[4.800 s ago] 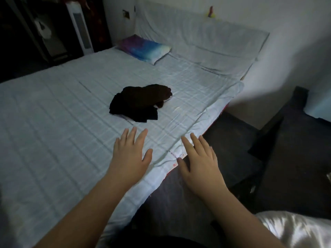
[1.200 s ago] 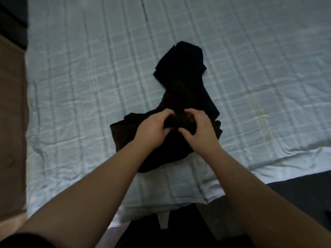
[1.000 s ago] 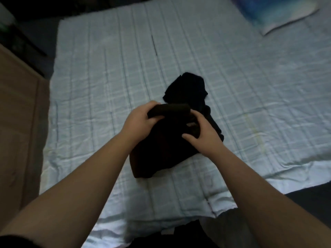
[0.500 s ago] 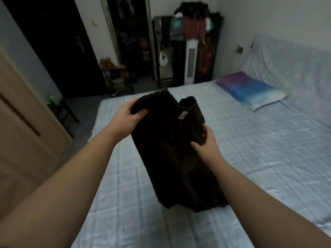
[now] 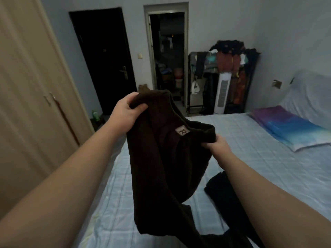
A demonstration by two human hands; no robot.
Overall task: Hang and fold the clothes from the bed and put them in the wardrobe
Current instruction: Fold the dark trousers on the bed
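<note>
A dark brown knitted garment [image 5: 161,167] with a small square label at its neck hangs in the air over the bed [image 5: 259,167]. My left hand [image 5: 126,111] grips its upper left edge, held high. My right hand [image 5: 217,144] grips the neck edge lower and to the right. A second black garment [image 5: 225,199] lies on the pale checked sheet under my right forearm. The beige wardrobe [image 5: 26,104] stands at the left with its doors closed.
A blue and purple pillow [image 5: 293,127] lies at the bed's head on the right. Beyond the bed stand a clothes rack piled with garments [image 5: 227,58] and a white tower fan [image 5: 223,92]. A dark door [image 5: 103,59] and an open doorway [image 5: 167,56] are behind.
I have lifted the brown garment off the bed and raised it higher. My hands have moved apart along its top edge, and the black garment beneath now shows.
</note>
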